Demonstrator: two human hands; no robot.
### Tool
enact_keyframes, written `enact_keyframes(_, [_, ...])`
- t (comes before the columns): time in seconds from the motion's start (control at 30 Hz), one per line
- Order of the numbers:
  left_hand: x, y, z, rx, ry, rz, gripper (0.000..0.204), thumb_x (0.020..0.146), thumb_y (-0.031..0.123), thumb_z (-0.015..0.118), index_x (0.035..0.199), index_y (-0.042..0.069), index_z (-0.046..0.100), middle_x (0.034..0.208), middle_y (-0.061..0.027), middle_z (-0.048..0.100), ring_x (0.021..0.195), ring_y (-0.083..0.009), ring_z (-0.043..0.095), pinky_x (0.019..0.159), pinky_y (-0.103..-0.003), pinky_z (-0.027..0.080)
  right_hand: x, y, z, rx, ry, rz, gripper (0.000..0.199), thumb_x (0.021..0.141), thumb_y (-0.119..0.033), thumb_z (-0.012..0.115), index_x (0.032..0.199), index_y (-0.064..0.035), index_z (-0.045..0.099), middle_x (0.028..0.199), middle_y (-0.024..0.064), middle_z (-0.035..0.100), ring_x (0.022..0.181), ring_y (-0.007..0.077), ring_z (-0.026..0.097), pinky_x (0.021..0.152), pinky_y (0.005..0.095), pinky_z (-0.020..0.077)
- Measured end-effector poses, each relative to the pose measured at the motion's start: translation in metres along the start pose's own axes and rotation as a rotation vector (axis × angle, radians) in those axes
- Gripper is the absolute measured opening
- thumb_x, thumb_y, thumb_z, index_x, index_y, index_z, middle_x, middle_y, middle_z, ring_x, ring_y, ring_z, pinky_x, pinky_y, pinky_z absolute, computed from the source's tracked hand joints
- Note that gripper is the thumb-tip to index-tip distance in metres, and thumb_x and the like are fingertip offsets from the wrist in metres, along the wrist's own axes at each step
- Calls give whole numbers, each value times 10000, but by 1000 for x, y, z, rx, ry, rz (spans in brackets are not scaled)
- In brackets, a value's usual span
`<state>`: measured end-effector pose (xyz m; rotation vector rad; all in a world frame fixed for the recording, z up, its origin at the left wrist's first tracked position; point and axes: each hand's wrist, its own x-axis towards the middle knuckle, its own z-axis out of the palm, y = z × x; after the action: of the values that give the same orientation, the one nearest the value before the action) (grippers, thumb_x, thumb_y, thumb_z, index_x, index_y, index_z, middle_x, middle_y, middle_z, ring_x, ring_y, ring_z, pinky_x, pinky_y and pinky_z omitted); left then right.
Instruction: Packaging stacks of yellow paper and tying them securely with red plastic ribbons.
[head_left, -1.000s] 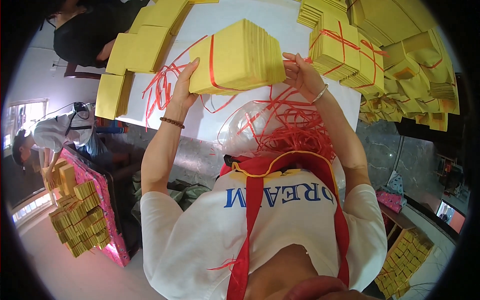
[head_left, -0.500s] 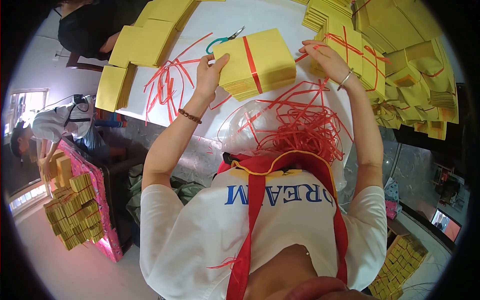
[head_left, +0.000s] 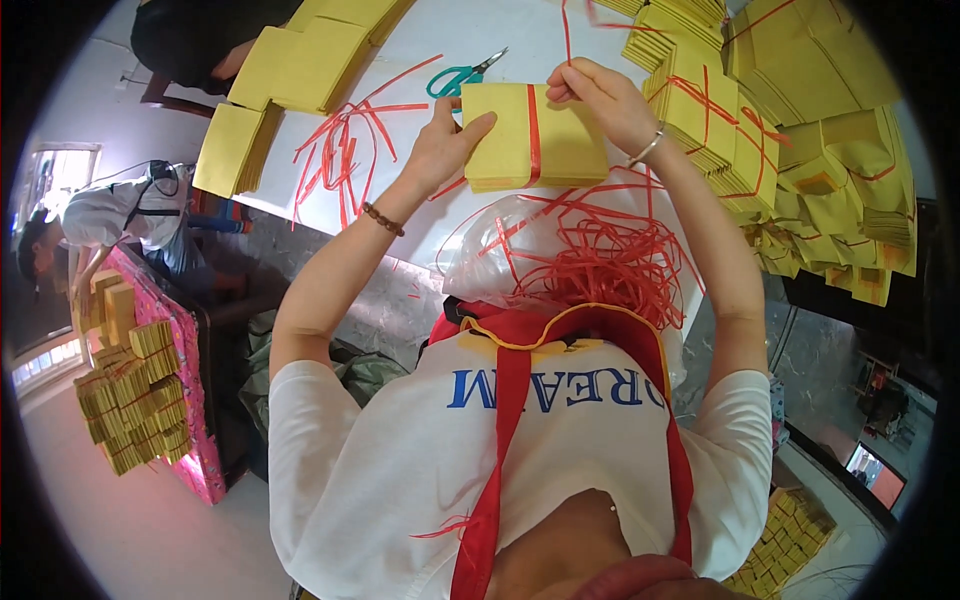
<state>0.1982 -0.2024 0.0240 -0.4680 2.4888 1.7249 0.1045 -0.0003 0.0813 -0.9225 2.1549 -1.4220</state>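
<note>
A thick stack of yellow paper [head_left: 575, 150] rests on the white table, with a flat red plastic strip [head_left: 534, 145] running across its top. My left hand [head_left: 445, 150] grips the stack's left side, thumb on top and fingers behind it. At the far right corner, my right hand [head_left: 605, 100] is closed in a pinch on the red strip, whose loose length rises from the fingertips toward the far edge of the view. Teal-handled scissors [head_left: 455, 80] lie just beyond my left hand, blades pointing away to the right.
Red strips lie loose [head_left: 340, 150] on the left and in a tangled heap [head_left: 625, 260] beside clear plastic nearer me. Yellow stacks line the table's far left [head_left: 300, 70] and right [head_left: 700, 120]. Another person [head_left: 125, 220] bends over a pink-covered table [head_left: 190, 370] with tied bundles.
The stack has turned and now lies flatter, slightly to the right. My right hand has moved left to its far corner, drawing the red strip upward. My left hand still holds the side.
</note>
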Motion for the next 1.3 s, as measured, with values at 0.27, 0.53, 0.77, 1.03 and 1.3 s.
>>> enact_keyframes(0.27, [-9,25,-45,292,-20,416,533,781,114,540,1244,25,293,973,-190,501,906,-242,518,777,-312,413,13,38,53,188,58,-97,303,928,-239,372,957,13,539,771,31,547,748,97,501,730,222,415])
enact_keyframes(0.53, [-19,124,-59,197,-188,683,550,759,-32,458,1271,118,328,855,-58,500,643,-102,472,576,-242,396,19,31,67,-166,154,31,330,886,-326,387,1024,-96,580,769,27,624,708,133,579,667,251,445])
enact_keyframes(0.77, [30,147,17,436,-448,615,641,683,-46,366,1290,150,295,941,-117,521,809,-224,529,715,-334,424,20,45,69,-216,51,15,309,862,-337,448,1006,-113,603,761,22,618,718,142,575,681,254,434])
enact_keyframes(1.03, [56,99,-4,221,91,448,555,827,372,485,1236,29,332,896,-201,567,845,-311,575,746,-374,431,18,52,58,92,10,81,314,863,-321,470,883,-44,617,771,48,611,737,111,535,685,221,397])
enact_keyframes(1.3, [14,45,-20,329,-182,324,412,785,285,590,1119,60,503,758,-85,603,665,-209,598,547,-307,446,19,31,50,398,84,58,338,901,-296,430,875,-1,593,700,-16,492,644,70,418,617,198,361])
